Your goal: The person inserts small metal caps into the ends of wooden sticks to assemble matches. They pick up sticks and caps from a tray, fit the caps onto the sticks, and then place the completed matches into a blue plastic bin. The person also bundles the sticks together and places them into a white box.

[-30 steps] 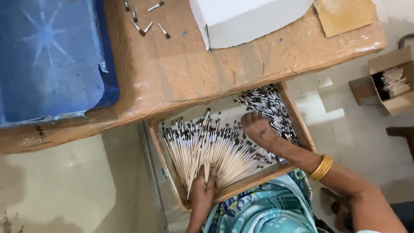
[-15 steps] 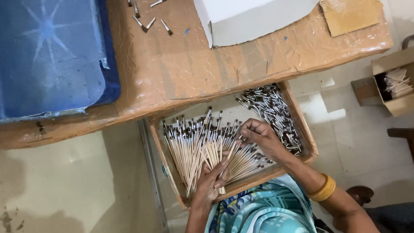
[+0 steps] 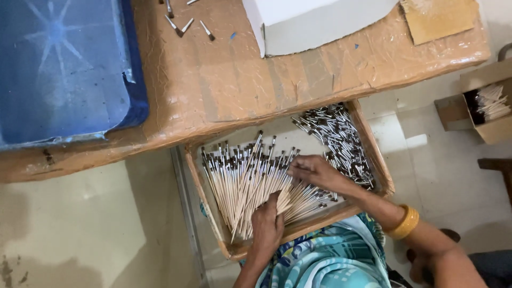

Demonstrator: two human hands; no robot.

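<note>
Counter (image 3: 298,96) up top, wooden tray (image 3: 213,213) on lap below its edge — low walls keep pile of thin brushes (image 3: 245,181) from rolling off. Right hand (image 3: 314,172) flat on pile, fingers spread, pinning sticks. Left hand (image 3: 266,226) — fingers curled round small bundle of handle ends.

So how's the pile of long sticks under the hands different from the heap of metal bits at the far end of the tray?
The wooden-handled sticks are long and pale, lying roughly parallel in a fan. The metal pieces are short, shiny and jumbled. The left hand and right hand rest on the sticks and leave the metal pieces untouched. Both piles share the wooden tray.
</note>
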